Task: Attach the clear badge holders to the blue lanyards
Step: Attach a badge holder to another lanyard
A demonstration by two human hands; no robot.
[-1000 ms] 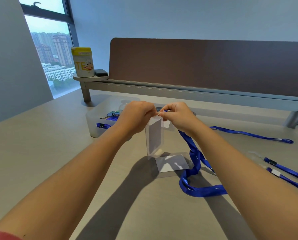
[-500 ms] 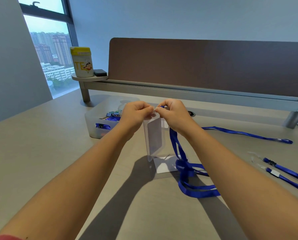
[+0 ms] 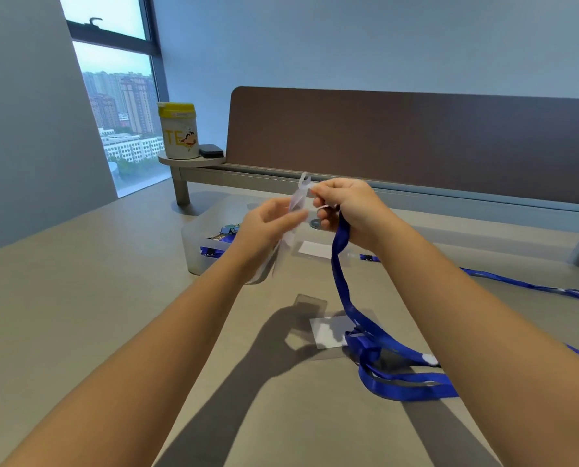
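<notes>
Above the desk, my left hand (image 3: 266,230) holds a clear badge holder (image 3: 293,210); the holder is blurred and turned nearly edge-on. My right hand (image 3: 348,208) pinches the holder's top strap loop and grips the end of a blue lanyard (image 3: 342,284). From that hand the lanyard hangs down and piles in loops on the desk. The two hands almost touch. Whether the clip is fastened to the holder is hidden by my fingers.
A second badge holder (image 3: 330,332) lies flat under the hands and a third (image 3: 315,249) further back. A clear bin (image 3: 195,246) of clips and lanyards stands at the left. More blue lanyards (image 3: 524,284) lie to the right. A yellow-lidded canister (image 3: 178,131) stands on a corner shelf.
Both hands have risen together with the holder. The holder has swung from facing me to nearly edge-on, and more of the lanyard has lifted off the desk.
</notes>
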